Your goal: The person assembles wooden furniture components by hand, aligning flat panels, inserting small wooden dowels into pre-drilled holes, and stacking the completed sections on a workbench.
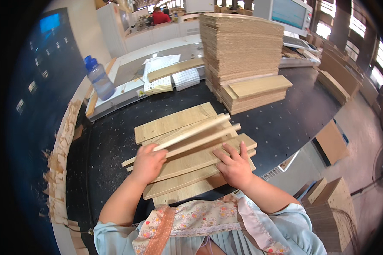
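Several wood-grain boards lie loosely piled on the black table in front of me. Two narrow boards in the pile stand tilted on their long edges, a rear one (195,129) and a front one (212,137). My left hand (149,163) is closed round the left ends of the boards; its fingertips are partly hidden. Under my right hand (234,165) lies a flat board (191,160), its right end touched by my spread fingers. More boards show below it, toward me, and another flat board (174,123) lies at the pile's far side.
A tall stack of boards (242,46) stands behind the pile, with a lower stack (257,93) before it. A blue-capped water bottle (100,80), papers (157,72) and a loose strip (174,69) are at the back left. A monitor (287,15) stands back right; more boards (334,212) stand lower right.
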{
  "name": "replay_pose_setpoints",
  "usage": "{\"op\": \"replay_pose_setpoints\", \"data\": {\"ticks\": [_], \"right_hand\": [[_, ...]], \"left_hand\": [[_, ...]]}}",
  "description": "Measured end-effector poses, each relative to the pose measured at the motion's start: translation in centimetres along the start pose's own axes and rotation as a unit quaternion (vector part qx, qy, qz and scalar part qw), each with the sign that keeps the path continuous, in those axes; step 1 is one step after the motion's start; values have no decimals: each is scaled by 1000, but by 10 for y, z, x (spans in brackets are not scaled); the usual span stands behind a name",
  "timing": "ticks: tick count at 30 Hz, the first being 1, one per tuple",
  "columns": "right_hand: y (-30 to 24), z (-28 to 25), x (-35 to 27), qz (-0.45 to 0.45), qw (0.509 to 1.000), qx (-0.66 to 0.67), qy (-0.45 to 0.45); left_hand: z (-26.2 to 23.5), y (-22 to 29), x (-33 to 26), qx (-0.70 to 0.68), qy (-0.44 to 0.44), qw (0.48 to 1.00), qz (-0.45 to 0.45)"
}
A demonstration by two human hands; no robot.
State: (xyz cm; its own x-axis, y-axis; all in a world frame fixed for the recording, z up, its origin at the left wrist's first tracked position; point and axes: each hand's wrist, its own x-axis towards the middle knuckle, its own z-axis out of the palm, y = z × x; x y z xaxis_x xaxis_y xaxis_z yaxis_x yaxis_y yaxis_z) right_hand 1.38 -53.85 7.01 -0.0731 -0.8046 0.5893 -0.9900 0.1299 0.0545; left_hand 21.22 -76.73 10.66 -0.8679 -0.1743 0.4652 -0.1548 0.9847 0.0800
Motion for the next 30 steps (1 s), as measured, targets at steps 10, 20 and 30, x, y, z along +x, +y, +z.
{"op": "replay_pose_setpoints", "data": {"ticks": [10, 20, 30], "right_hand": [[-2, 1, -10, 26, 999, 13, -17], [16, -9, 33, 16, 996, 45, -69], [12, 5, 50, 54, 988, 77, -122]], "left_hand": [[9, -5, -2, 9, -35, 998, 52], [0, -22, 35, -109, -155, 976, -109], [11, -63, 44, -240, -199, 950, 34]]}}
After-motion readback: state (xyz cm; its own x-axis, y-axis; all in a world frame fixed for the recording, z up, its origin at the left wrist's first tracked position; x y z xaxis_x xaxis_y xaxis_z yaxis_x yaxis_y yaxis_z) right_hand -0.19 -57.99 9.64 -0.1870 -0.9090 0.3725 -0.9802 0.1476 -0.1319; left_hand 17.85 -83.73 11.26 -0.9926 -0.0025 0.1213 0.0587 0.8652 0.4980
